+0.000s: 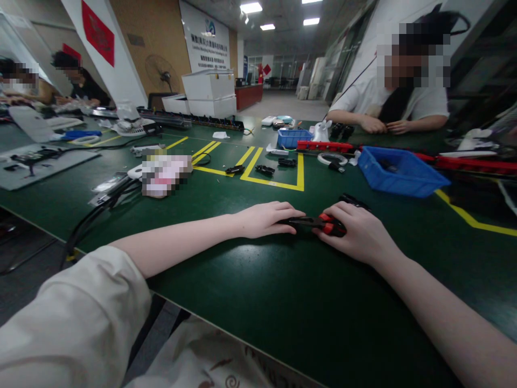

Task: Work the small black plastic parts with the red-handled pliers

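My right hand [357, 231] is wrapped round the red and black handles of a pair of long-nose pliers [310, 221]. The jaws point left, towards my left hand [266, 220]. Between the fingers and thumb of that hand is a small black part [287, 221], mostly hidden, and the plier tips meet it. Just behind my right hand lies a black piece [354, 202] on the green table [242, 285]. Farther back, small black clip-like parts [265, 170] lie in and beside a yellow-taped box.
A blue bin [402, 171] with dark parts stands at the right, and a smaller blue basket [294, 138] farther back. Red rails [325, 146] run along the far right. A phone [166, 175] and black cables [97, 215] lie at the left. A co-worker [390, 108] sits opposite.
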Available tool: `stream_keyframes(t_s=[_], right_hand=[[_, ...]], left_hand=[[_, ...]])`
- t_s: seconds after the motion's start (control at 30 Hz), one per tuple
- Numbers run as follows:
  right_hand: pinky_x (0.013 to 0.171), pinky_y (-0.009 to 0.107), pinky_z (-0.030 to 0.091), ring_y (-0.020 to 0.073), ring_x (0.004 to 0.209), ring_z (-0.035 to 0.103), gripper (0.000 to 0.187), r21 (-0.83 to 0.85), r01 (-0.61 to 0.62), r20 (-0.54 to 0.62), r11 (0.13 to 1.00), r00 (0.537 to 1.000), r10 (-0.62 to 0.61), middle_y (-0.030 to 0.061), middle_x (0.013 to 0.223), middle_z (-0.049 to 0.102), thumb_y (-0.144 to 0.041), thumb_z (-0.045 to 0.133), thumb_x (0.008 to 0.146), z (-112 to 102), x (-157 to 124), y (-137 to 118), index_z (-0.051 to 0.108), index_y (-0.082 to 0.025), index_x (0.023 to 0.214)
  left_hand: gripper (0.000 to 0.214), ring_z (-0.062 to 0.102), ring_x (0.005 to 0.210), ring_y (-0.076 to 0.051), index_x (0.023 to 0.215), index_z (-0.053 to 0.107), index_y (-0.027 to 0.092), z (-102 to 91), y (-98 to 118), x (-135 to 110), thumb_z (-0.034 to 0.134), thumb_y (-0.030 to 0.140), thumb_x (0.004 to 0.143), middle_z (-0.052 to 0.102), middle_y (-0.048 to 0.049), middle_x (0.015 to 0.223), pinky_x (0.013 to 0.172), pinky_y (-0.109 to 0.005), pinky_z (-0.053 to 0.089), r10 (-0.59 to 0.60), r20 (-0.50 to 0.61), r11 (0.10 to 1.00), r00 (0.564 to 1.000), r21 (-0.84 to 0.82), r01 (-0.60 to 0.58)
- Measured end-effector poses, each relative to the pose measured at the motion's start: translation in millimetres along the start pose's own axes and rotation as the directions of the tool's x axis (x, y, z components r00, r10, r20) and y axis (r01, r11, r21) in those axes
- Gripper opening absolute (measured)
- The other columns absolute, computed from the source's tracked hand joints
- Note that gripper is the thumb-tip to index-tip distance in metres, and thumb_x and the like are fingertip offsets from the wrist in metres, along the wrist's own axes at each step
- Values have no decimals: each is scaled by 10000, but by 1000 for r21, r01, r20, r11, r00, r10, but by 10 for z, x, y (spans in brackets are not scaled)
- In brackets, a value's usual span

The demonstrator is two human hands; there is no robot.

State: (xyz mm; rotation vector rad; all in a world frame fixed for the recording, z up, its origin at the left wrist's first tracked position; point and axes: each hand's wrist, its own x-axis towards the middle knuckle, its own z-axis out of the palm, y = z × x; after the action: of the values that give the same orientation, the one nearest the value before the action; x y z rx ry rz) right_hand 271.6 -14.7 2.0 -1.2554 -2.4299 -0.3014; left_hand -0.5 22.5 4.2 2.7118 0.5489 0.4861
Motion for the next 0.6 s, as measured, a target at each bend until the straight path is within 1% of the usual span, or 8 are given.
stream_keyframes(t_s=[0.2, 0.3, 0.43, 0.6], right_hand=[[633, 345, 465, 209, 705, 611, 286, 41, -10, -2, 999, 1000, 10, 81, 897, 660, -485, 585, 822, -3, -5, -8, 622, -210, 893], [640, 348, 474, 209, 704, 606, 299, 49, -12, 10, 999, 1000, 12, 79, 881, 653, -496, 576, 826, -10, -3, -16, 618, -209, 897], [639, 352, 477, 218, 716, 607, 308, 42, -26, 40, 999, 999, 25, 84, 879, 652, -505, 572, 826, -14, 2, -22, 611, -205, 883], [633, 348, 474, 212, 701, 601, 303, 33, -23, 53, 999, 998, 21, 77, 863, 647, -507, 575, 827, -15, 13, -20, 602, -208, 870]], left_hand=[[460, 555, 1184, -244, 1415, 476, 219, -4, -15, 0, 508, 392, 990, 560, -122, 1319, 996, -383, 448, 5, 3, 1000, 1000, -12, -5], [461, 557, 1183, -246, 1408, 489, 220, -4, -19, -4, 523, 393, 982, 562, -123, 1317, 996, -388, 449, 15, 0, 1000, 1000, -13, -15], [473, 558, 1186, -248, 1391, 501, 186, -5, -18, -9, 522, 415, 978, 556, -139, 1331, 1005, -387, 450, 35, -2, 999, 999, -5, -35], [525, 551, 1203, -255, 1392, 484, 163, 5, -20, -5, 577, 422, 944, 554, -145, 1343, 1021, -389, 443, 23, -1, 999, 1000, 25, -23]])
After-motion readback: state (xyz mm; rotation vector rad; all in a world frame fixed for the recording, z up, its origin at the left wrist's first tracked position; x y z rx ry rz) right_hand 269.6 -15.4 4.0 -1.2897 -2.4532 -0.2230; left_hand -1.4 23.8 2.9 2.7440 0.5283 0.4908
